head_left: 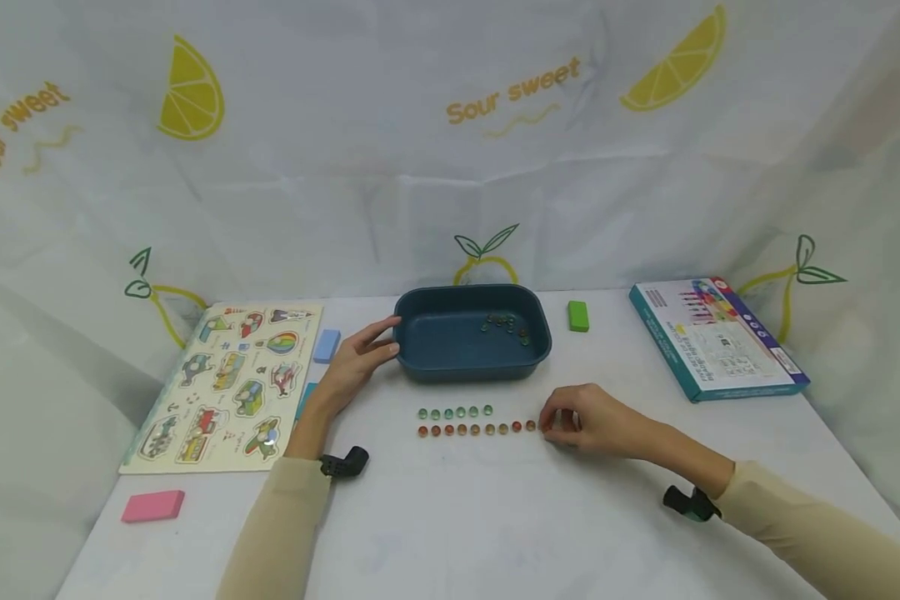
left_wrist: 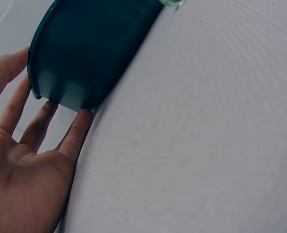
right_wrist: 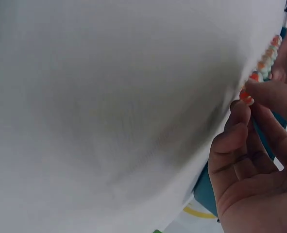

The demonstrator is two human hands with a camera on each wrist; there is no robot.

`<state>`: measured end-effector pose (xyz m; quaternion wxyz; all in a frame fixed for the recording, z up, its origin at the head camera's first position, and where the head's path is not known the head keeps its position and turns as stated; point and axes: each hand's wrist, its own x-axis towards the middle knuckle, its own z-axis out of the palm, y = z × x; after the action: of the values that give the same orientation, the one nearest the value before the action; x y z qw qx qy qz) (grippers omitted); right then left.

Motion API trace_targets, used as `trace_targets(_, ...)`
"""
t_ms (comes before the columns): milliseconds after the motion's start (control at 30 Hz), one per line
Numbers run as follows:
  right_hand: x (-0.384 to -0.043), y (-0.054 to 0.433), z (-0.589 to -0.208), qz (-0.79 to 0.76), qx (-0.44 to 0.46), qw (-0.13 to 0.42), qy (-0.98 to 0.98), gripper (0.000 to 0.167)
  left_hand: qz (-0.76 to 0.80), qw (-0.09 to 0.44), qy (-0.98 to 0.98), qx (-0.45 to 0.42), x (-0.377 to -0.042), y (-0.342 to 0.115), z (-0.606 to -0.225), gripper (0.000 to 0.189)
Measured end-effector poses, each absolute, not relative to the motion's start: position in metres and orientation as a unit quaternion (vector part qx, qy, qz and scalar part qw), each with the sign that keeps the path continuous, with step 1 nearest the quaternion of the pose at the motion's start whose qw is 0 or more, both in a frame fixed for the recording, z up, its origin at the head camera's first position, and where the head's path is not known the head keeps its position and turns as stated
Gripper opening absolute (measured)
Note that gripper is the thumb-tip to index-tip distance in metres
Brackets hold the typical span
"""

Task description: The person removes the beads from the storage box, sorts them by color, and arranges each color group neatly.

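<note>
My left hand (head_left: 351, 367) lies at the left end of a dark blue basin (head_left: 438, 337). Its extended fingertips touch the basin's end wall, as the left wrist view also shows. Inside the basin, several small glass marbles (head_left: 499, 321) sit toward the right. In front of it, a row of green marbles (head_left: 448, 414) runs above a longer row of orange-red marbles (head_left: 462, 430). At that longer row's right end, my right hand (head_left: 594, 421) pinches an orange-red marble (right_wrist: 246, 98) between thumb and fingertips, close to the tabletop.
To the left lie a picture puzzle board (head_left: 225, 383), a pink block (head_left: 153, 506) and a blue block (head_left: 327, 346). A green block (head_left: 578, 317) is right of the basin, and a flat printed box (head_left: 712, 337) lies farther right. A white printed curtain (head_left: 330, 208) hangs behind.
</note>
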<state>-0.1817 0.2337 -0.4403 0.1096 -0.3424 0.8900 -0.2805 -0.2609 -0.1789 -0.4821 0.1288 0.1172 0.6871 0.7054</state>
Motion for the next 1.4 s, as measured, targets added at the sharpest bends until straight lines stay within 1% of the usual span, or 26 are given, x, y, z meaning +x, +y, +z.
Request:
trace_targets(167, -0.18, 0.229, -0.446, -0.262, -0.325, 0.106, 0.903, 0.016, 0.706, 0.129, 0.686, 0.119, -0.262, -0.178, -0.485, 0.059)
trace_targets(533, -0.181, 0.229, -0.446, -0.26, -0.329, 0.101, 0.902, 0.015, 0.711, 0.129, 0.681, 0.121, -0.26, -0.181, -0.485, 0.06)
trace_targets(667, -0.183, 0.228, -0.437, -0.251, -0.339, 0.095, 0.902, 0.015, 0.711, 0.128, 0.682, 0.118, -0.262, -0.182, -0.487, 0.058)
trace_targets(733, -0.188, 0.227, -0.426, -0.25, -0.348, 0.08, 0.9, 0.015, 0.708, 0.127, 0.684, 0.119, -0.263, -0.182, -0.488, 0.058)
trace_targets(900, -0.215, 0.212, -0.387, -0.232, -0.362, 0.029, 0.903, 0.013, 0.709, 0.126, 0.683, 0.122, -0.264, -0.181, -0.488, 0.058)
trace_targets(1000, -0.241, 0.194, -0.366, -0.199, -0.354, 0.023, 0.913, 0.013, 0.711, 0.126, 0.682, 0.119, -0.263, -0.181, -0.486, 0.058)
trace_targets(1100, -0.271, 0.174, -0.356, -0.148, -0.343, 0.037, 0.927, 0.017, 0.71, 0.126, 0.683, 0.118, -0.262, -0.182, -0.485, 0.058)
trace_targets(1233, -0.305, 0.151, -0.357, -0.074, -0.348, 0.066, 0.932, 0.02, 0.705, 0.127, 0.688, 0.119, -0.261, -0.182, -0.483, 0.058)
trace_targets(1400, -0.329, 0.131, -0.368, -0.024, -0.363, 0.112, 0.925, 0.021, 0.704, 0.127, 0.688, 0.121, -0.261, -0.179, -0.483, 0.058)
